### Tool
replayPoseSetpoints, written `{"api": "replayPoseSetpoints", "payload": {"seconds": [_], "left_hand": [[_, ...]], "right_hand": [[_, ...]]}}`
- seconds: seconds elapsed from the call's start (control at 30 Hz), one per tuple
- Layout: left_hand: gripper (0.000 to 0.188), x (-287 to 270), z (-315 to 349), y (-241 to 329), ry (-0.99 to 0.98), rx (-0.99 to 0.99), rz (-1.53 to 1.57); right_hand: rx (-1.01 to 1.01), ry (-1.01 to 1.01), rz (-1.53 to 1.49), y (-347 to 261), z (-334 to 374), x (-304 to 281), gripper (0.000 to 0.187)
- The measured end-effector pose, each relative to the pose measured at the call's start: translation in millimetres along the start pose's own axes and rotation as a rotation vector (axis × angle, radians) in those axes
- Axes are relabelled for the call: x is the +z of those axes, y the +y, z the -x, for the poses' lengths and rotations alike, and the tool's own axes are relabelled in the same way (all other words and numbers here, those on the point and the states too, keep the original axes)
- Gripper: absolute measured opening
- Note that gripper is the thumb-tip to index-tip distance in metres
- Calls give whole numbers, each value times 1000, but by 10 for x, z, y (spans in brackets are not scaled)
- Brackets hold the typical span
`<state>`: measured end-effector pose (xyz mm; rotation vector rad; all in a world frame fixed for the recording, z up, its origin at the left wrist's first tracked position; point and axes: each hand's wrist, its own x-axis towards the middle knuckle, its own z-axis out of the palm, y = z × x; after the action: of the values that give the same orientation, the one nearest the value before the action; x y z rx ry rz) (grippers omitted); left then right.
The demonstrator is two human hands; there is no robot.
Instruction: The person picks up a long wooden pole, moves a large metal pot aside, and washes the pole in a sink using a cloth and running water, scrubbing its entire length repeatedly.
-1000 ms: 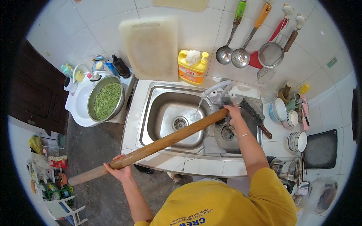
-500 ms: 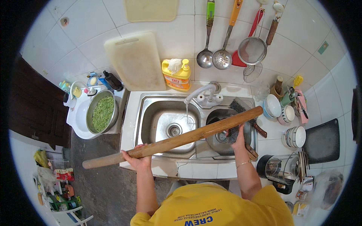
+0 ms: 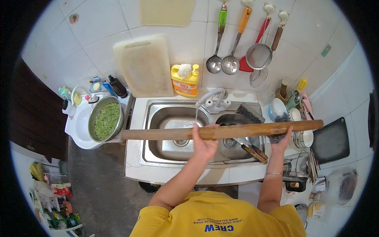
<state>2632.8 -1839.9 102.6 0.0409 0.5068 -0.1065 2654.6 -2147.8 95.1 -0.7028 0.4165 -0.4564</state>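
Observation:
A long wooden rolling pin (image 3: 173, 134) lies almost level across the double sink (image 3: 156, 162). My left hand (image 3: 205, 145) is closed round it near the middle, thumb on the near side. Toward its right end, my right hand (image 3: 282, 143) presses a dark grey wiry scouring pad (image 3: 277, 138) against the wood, and some of the pad shows above the pin too. Water runs from the white tap (image 3: 215, 103) into the left basin, behind the pin. Wooden-handled knives (image 3: 252, 153) lean over the right basin's near edge, their blades partly hidden.
A bowl of cut green beans (image 3: 106, 121) stands at left on a white basin (image 3: 77, 128). A yellow detergent jug (image 3: 184, 85) and a cutting board (image 3: 143, 67) are behind the sink. Bowls (image 3: 306, 139) and a glass blender jug (image 3: 296, 166) crowd the right side.
The rolling pin has shifted right and swung from a slant to nearly level. My left hand has moved right along with it; my right hand and the scouring pad are farther right.

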Motion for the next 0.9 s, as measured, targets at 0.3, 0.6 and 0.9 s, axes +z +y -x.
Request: {"api": "replayPoseSetpoints", "payload": {"seconds": [0.3,0.6,0.9], "left_hand": [[81,-89,-660,-258,108,-372,-152],[16,-772,-1836,702,18,62,-971],[39,-781,-1825,1033,105,542,-1887]], "right_hand": [[-377,-111,147,-650,290,475,52],[-597,-169,494,-342,603,826,56],[-562,-415,638,-168,844,1761,46]]}}
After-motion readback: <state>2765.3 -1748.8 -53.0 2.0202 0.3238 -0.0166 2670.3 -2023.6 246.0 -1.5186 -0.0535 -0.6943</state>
